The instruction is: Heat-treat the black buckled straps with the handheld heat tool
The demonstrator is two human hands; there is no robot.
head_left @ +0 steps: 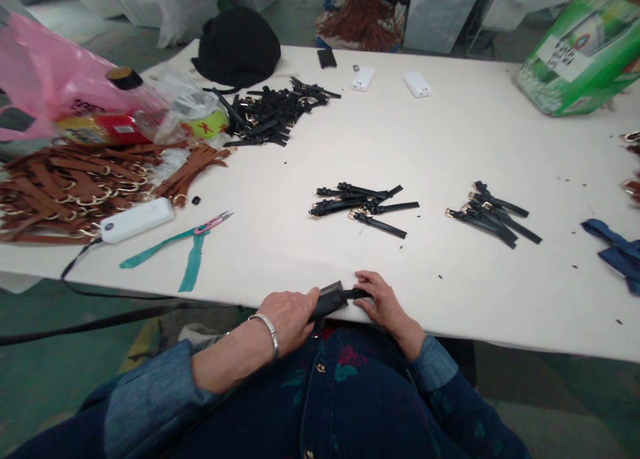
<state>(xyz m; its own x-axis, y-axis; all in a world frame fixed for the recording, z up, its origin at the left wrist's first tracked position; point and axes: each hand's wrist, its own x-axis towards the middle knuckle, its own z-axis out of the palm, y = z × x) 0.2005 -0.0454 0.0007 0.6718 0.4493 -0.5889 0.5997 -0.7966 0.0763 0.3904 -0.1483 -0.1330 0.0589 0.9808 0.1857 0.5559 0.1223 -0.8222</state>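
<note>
At the table's near edge, my left hand (287,316) is closed round a wide dark piece that looks like a black leather strap (331,299). A narrow black strap end (354,293) comes out of its right side, and the fingers of my right hand (383,302) pinch it. Its far tip is hidden by those fingers. Beyond my hands lies a small pile of short black buckle straps (367,202) with gold-coloured buckles. A second small pile of black buckle straps (493,212) lies farther right.
Pink-handled thread snips (213,224) with teal ribbon lie left, near a white power bank (137,220) and many brown straps (75,186). A larger black strap heap (275,112), a black cap (239,46) and a green bag (575,52) stand farther back. Blue cloth (617,252) lies right.
</note>
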